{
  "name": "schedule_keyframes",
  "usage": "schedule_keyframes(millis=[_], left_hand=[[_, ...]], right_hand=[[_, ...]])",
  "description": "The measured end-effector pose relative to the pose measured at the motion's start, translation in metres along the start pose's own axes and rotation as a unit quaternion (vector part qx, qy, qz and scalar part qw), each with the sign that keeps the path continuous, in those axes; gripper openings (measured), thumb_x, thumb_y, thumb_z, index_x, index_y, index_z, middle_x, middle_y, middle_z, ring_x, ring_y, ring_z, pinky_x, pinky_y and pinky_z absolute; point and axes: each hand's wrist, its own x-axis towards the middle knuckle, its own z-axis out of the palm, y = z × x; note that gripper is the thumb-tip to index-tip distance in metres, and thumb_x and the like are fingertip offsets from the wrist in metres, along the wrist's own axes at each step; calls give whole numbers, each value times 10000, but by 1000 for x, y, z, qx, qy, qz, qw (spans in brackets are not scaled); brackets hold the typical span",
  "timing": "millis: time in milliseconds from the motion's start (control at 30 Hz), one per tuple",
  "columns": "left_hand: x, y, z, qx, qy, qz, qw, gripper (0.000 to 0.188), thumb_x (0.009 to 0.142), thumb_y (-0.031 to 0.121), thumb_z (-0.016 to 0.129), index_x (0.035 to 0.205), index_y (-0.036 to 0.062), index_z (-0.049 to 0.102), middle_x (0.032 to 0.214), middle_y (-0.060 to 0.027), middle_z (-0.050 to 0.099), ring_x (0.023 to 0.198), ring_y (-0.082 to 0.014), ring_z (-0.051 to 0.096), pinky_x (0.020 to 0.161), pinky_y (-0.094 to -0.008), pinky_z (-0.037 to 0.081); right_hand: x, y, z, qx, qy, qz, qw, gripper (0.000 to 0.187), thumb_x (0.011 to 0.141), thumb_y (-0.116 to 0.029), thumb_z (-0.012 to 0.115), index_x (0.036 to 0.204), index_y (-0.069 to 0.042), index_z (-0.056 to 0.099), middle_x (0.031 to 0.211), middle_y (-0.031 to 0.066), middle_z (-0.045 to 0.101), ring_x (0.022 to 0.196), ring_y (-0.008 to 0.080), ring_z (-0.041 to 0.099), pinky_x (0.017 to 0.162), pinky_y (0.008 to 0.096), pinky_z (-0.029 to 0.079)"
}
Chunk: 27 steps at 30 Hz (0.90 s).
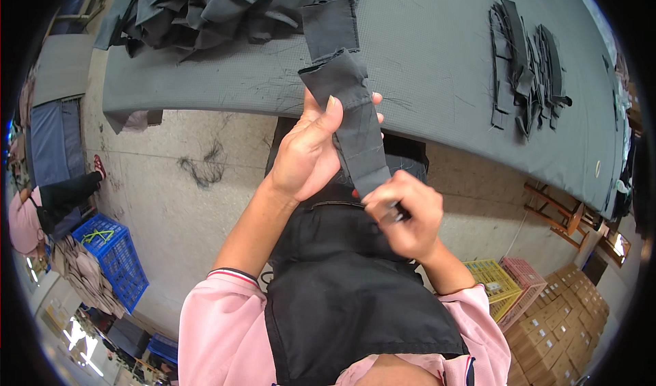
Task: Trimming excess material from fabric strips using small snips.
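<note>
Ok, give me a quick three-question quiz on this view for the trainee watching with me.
1. True or false: the left hand grips the dark grey fabric strip with its thumb on top.
2. Which hand holds the small dark tool: A left, B right?
3. Fill in: the pile of cut dark strips lies on the grey ____.

Key: 1 true. 2 B, the right hand is closed around it at the strip's lower end. 3 table.

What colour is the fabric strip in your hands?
Dark grey fabric strip, clearest in the head view.
</note>
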Motion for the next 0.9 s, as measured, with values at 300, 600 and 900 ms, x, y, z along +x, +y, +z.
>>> schedule_keyframes(millis=[300, 600, 900], left_hand=[[-2, 2, 2, 5, 2, -5, 1000, 443, 1008, 344, 325, 1331, 41, 343, 1271, -186, 472, 1104, -282, 537, 931, -457, 473], [-1, 1, 13, 63, 85, -6, 994, 371, 1001, 320, 350, 1274, 68, 359, 1152, -183, 543, 969, -245, 592, 793, -403, 536], [-3, -1, 15, 146, 107, 73, 981, 365, 977, 323, 380, 1230, 60, 381, 1068, -197, 565, 856, -232, 606, 694, -381, 542]], right_hand=[[3, 21, 6, -44, 169, 100, 980, 372, 700, 15, 764, 1007, -39, 562, 799, 38, 583, 587, 82, 513, 527, 233, 455], [8, 32, 1, 22, 225, 137, 964, 115, 831, 36, 610, 789, -16, 516, 726, 11, 465, 552, 69, 395, 487, 223, 348], [-16, 24, -16, -164, 128, 20, 978, 361, 657, -14, 751, 990, -38, 616, 814, 75, 546, 668, 188, 543, 522, 280, 439]])
